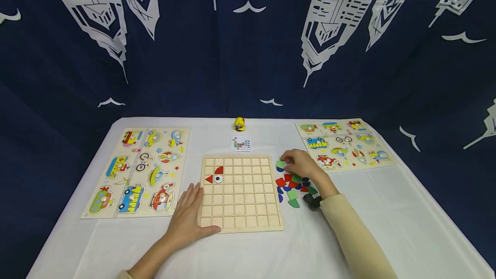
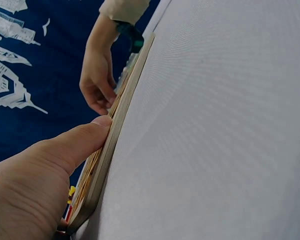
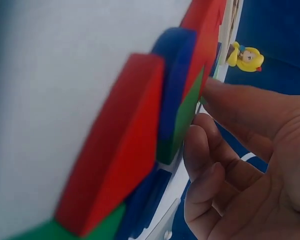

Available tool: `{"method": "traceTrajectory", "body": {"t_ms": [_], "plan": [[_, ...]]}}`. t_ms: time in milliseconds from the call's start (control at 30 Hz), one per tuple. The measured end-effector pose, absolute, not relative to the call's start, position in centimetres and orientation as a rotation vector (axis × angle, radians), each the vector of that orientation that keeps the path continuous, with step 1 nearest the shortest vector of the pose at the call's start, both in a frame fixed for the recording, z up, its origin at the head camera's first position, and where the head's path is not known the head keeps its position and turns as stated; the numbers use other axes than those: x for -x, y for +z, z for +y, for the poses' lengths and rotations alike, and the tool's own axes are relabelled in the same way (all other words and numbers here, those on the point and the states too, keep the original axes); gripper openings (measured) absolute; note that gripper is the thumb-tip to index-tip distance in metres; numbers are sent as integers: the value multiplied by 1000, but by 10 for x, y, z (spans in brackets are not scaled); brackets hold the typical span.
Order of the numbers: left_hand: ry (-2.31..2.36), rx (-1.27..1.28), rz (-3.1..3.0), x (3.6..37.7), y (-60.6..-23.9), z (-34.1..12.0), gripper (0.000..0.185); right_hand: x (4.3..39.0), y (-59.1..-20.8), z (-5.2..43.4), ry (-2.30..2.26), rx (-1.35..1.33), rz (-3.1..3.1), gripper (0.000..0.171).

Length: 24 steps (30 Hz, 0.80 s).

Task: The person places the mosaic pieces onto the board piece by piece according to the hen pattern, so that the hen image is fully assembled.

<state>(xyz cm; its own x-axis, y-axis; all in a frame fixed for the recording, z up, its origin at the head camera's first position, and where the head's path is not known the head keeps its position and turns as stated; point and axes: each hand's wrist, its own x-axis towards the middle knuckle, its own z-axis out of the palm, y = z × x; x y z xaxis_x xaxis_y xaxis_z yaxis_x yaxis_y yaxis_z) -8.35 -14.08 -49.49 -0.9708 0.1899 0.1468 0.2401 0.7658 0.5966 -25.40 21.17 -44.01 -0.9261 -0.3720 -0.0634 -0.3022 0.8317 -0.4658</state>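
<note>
the left hand [image 1: 186,218] lies flat with straight fingers on the near left corner of the wooden grid board [image 1: 241,193], thumb against its edge, holding nothing. the right hand [image 1: 300,165] hovers over the pile of coloured pieces [image 1: 292,186] just right of the board, its curled fingers touching a light green piece [image 1: 280,164]; whether it is pinched, i cannot tell.

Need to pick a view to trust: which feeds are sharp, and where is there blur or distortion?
Head view: evenly lit, sharp on the grid board and pieces, wide-angle bending at the edges. Left wrist view: board edge clear, cloth featureless. Right wrist view: too close, the red piece is blurred; the right hand is sharper.
</note>
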Motion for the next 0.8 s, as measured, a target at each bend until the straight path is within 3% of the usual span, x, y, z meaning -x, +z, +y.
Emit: {"method": "traceTrajectory", "body": {"t_ms": [400, 800], "plan": [[-967, 351, -2882, 84, -497, -141, 120, 255, -435, 202, -625, 507, 2860, 34], [-960, 358, -2877, 84, -496, -142, 119, 245, -423, 178, -663, 590, 2924, 20]]}}
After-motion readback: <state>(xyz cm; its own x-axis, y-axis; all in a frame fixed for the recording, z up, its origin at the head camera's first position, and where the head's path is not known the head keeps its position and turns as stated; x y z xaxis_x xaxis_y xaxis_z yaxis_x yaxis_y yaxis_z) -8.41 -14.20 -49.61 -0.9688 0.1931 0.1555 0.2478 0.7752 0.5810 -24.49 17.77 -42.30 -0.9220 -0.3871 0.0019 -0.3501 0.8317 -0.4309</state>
